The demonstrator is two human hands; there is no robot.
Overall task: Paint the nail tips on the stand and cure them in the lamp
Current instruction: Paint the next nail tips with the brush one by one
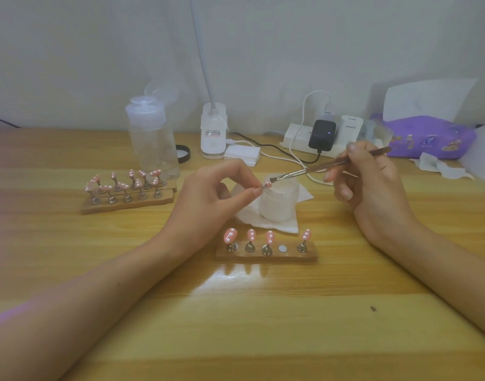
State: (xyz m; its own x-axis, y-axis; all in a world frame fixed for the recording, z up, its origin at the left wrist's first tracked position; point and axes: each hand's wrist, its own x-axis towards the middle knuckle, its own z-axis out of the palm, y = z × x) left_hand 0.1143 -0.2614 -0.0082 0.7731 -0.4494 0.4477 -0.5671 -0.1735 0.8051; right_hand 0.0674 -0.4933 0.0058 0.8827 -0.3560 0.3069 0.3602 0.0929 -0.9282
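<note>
Painting now: pinching one pink nail tip point(267, 184) between left hand point(216, 188) thumb and forefinger, above the white jar point(279, 202); gripping the brush point(318, 167) in the right hand point(373, 182), holding its bristles just at the tip.
Near stand point(266, 255): carrying four dotted tips, leaving one slot point(282, 248) bare.
Far stands point(125, 203): sitting full, seemingly finished.
Remaining: probably reseating this tip, then curing at the lamp point(213, 133) behind.
Room: working mid-table point(235, 312), well away from edges.

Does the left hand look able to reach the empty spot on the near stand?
Probably yes: the left hand, pinching a nail tip, hovers just behind the near stand, whose empty spot lies uncovered.
</note>
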